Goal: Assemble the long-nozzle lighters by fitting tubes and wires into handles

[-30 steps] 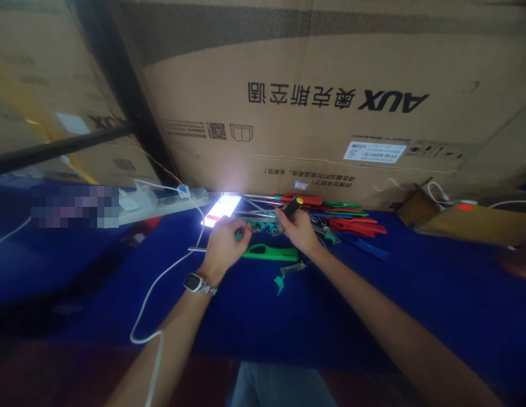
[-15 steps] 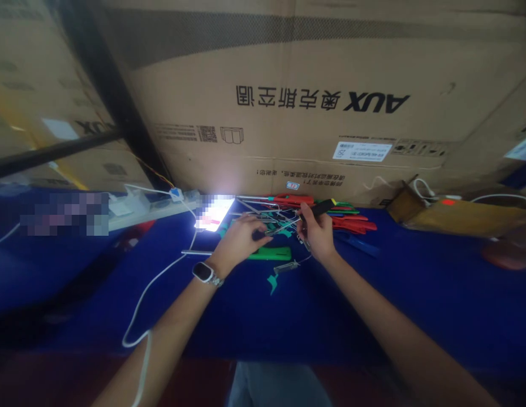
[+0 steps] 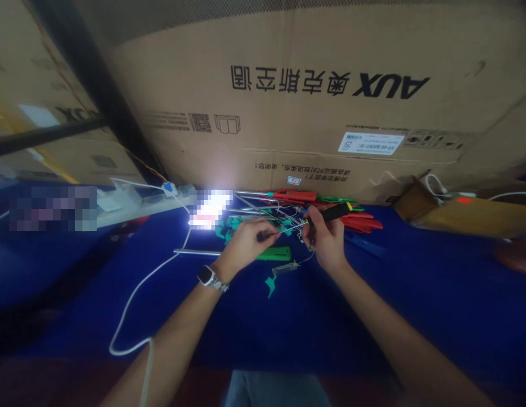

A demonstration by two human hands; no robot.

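- My right hand (image 3: 326, 240) grasps a screwdriver (image 3: 336, 213), beyond and right of the green handle (image 3: 275, 254); its shaft slants toward my left fingers, the tip too small to make out.
- My left hand (image 3: 246, 240) hides part of the green handle; thumb and fingers pinch a small dark piece (image 3: 264, 234) just beyond it, too blurred to identify.
- Nearer me than the green handle lies a teal piece (image 3: 270, 286); beyond and left, a glowing screen (image 3: 210, 209) is pixelated.
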